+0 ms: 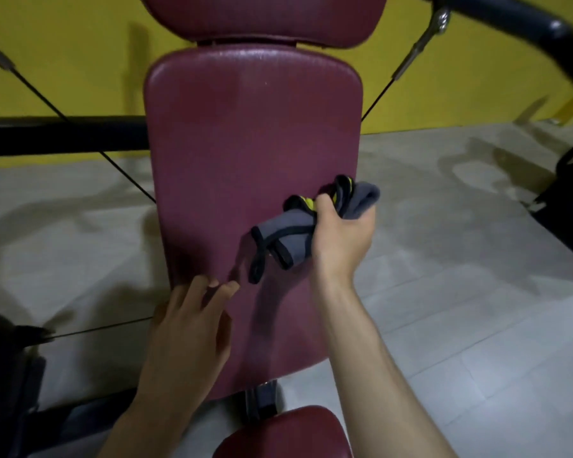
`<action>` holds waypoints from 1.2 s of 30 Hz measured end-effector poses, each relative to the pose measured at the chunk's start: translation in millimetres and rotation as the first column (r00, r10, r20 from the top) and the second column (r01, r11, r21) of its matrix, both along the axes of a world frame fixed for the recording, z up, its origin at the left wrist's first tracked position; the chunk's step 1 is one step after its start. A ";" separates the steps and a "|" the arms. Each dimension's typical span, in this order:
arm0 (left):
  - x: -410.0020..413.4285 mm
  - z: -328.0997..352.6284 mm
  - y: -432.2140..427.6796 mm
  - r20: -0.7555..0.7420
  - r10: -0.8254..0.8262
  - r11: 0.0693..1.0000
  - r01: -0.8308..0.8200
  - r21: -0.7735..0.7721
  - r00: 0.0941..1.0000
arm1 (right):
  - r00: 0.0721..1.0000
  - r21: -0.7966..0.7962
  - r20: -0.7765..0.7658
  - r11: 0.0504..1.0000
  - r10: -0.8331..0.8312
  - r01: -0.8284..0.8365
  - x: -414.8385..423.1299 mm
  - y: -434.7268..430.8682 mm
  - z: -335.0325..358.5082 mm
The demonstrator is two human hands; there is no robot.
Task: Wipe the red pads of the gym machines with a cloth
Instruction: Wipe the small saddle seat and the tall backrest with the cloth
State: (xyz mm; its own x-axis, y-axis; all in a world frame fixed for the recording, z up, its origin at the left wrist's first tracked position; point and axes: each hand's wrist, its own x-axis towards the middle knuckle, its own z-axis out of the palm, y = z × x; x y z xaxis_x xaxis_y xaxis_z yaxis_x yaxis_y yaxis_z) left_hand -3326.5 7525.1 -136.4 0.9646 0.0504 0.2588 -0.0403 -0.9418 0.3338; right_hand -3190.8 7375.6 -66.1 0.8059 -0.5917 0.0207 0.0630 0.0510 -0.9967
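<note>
Yellow wall is showing behind the back pad, where the right hand is gripping the cloth at 4 o'clock, the left hand is resting flat at 7 o'clock, and wiping is seemingly going midway.

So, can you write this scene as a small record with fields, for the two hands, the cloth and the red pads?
right hand: grips the bunched cloth over the back pad, near its right edge
left hand: fingers relaxed, rests on the back pad's lower left part
cloth: grey, black trim, some yellow
other pads: head pad above, seat pad below
surroundings: yellow wall, pale floor
</note>
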 end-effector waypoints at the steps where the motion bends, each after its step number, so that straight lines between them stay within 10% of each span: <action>1: 2.2 5.3 1.5 0.000 0.002 1.000 -0.002 0.008 1.000 | 0.998 -0.038 0.050 0.999 0.025 -0.023 5.0 6.7 18.0; 8: 5.8 4.7 10.5 0.018 0.097 0.995 -0.097 0.010 0.995 | 0.996 -0.272 0.082 0.962 0.024 0.000 -9.0 10.8 -8.5; 20: -19.5 -43.3 17.8 -0.023 0.114 0.993 -0.114 0.010 0.993 | 0.953 -0.444 -0.303 0.886 -0.012 -0.130 -99.4 -23.2 -226.1; 36: -21.5 -63.5 16.9 0.039 0.113 0.993 -0.112 -0.027 0.993 | 0.628 -0.135 -0.776 0.988 -0.063 -0.068 -133.8 -34.1 -347.3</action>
